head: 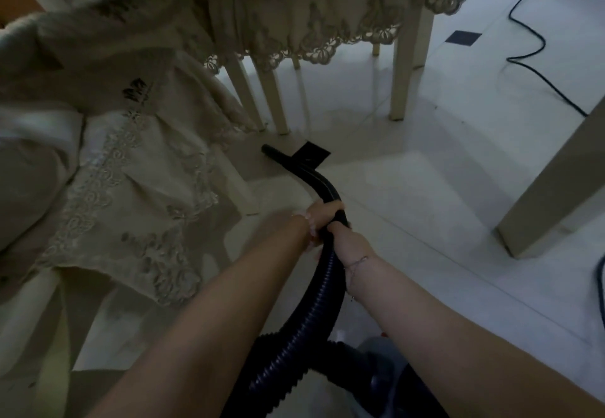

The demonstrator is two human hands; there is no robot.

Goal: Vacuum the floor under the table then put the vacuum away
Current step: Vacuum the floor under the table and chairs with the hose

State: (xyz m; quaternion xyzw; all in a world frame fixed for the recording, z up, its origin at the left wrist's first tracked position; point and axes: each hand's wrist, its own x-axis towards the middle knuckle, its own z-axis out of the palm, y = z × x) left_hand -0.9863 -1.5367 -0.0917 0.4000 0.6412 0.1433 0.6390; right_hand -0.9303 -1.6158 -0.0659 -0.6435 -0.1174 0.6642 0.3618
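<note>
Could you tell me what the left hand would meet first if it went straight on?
Probably the cream chair legs, just beyond the tip of the black vacuum wand that the left hand grips, though depth is unclear.

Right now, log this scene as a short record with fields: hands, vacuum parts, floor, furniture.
left hand: grips the curved wand, on the nozzle side
right hand: grips just behind it, where the ribbed hose begins
nozzle end: low at the tiled floor, near the chair legs
vacuum body: bottom of view, dim
lace-edged cloth: hangs above the chair legs
black cable: lies on the floor, far right
</note>
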